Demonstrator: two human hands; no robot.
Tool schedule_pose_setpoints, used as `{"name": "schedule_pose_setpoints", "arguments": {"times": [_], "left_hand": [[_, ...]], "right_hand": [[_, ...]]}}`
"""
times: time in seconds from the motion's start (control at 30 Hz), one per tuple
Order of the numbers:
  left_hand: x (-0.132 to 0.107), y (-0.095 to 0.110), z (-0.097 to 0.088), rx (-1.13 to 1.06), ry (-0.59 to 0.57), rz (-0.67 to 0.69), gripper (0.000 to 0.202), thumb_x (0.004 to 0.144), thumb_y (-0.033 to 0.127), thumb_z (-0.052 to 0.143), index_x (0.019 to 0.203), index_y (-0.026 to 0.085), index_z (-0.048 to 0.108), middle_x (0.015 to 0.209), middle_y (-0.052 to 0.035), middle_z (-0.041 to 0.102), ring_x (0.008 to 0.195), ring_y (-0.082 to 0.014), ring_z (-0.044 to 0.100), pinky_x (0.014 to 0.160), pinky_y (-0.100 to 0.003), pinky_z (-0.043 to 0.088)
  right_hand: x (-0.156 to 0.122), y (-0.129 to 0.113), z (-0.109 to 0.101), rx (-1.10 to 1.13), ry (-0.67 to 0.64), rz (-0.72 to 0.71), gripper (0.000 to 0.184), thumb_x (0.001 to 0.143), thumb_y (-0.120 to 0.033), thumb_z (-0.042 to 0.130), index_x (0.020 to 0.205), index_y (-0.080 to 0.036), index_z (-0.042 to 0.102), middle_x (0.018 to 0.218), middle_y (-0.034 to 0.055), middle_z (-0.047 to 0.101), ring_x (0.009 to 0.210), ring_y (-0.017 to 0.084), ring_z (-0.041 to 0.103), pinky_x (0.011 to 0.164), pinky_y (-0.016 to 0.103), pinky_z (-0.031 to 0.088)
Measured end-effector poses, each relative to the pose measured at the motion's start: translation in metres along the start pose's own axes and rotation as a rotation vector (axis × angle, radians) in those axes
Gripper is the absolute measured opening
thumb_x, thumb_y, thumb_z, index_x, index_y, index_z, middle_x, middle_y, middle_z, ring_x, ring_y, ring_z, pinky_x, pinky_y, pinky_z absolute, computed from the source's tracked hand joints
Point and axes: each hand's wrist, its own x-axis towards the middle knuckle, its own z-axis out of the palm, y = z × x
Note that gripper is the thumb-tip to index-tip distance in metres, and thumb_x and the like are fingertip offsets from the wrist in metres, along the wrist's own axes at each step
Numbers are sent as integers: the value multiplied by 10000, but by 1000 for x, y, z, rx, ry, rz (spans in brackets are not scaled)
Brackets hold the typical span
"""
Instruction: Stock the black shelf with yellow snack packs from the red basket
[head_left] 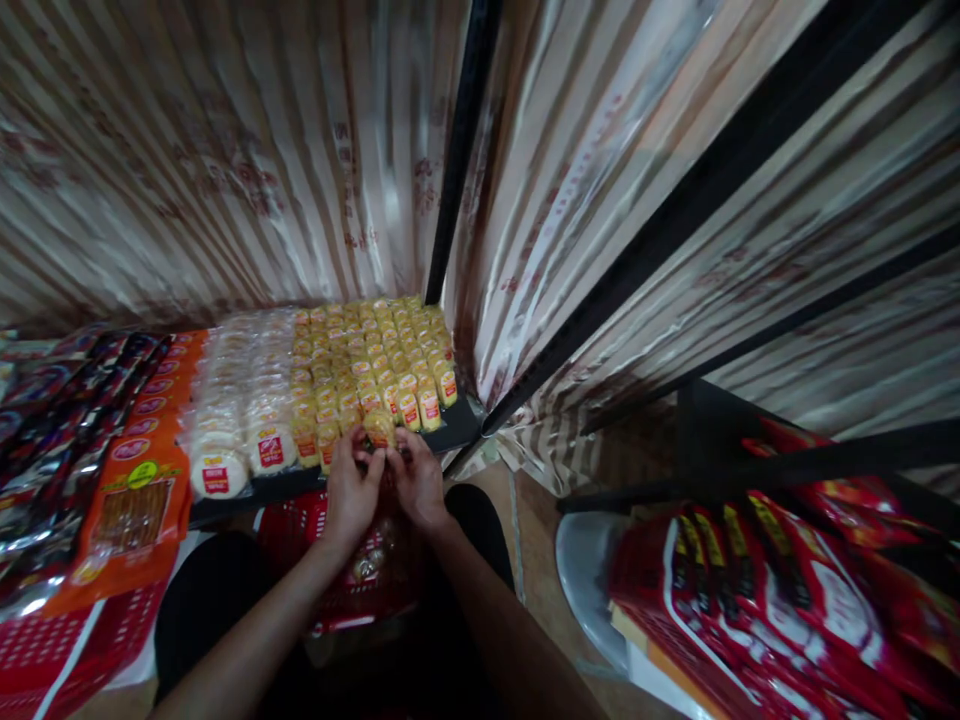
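Between the fingertips of my left hand [352, 495] and my right hand [417, 482] is a small yellow packaged snack [379, 428] with a red label and a clear wrapper. Both hands are closed on it at the shelf's front edge. Just beyond them, rows of similar yellow packaged snacks [364, 345] stand packed together on the dark shelf [450, 432]. Left of those are rows of round white packaged pastries [219, 465] with red labels. What kind of food the yellow packets contain cannot be made out clearly.
Orange snack bags [139, 490] and dark shiny packets [45, 450] lie farther left. A red basket [296, 520] sits below my hands, between my knees. Red bags [757, 590] stand at right beside a grey plastic stool [589, 580]. Black posts [465, 150] and a striped curtain [225, 150] surround the shelf.
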Motion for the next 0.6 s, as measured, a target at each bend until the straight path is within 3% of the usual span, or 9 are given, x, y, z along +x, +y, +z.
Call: {"name": "schedule_pose_setpoints", "arguments": {"times": [0.13,0.2,0.3,0.43,0.6], "left_hand": [[21,26,-4,-105,-119,-7,516,813,357,522,1289,201,400,1041,-60,563,750,-127,576,752,-316,508],[33,37,-4,-140,-162,-1,520,799,371,530,1278,199,423,965,-34,567,632,-93,538,651,-271,504],[53,51,0,-187,-207,52,499,773,387,546,1226,190,477,898,-18,572,600,-90,529,571,-238,480],[83,67,19,-209,-251,113,401,737,343,561,1102,180,530,877,-11,581,638,-107,563,573,-237,483],[127,93,55,-179,-139,112,212,692,226,565,893,169,526,748,18,569,638,-113,563,617,-238,473]], "right_hand": [[12,-3,-16,63,7,-23,316,860,-308,468,1134,-204,586,1070,74,650,944,184,608,855,327,491],[21,-5,-25,82,19,-58,333,861,-310,465,1150,-202,588,1122,76,639,1005,189,599,900,335,473],[38,-8,-39,117,21,-104,329,861,-299,460,1137,-191,603,1106,72,650,993,184,606,896,326,474],[63,-2,-50,232,72,-63,347,849,-330,482,1148,-196,595,1072,58,662,908,169,628,834,303,502],[88,20,-58,281,329,40,471,881,-433,409,1245,-156,518,1259,107,557,1141,199,522,990,366,401]]}}
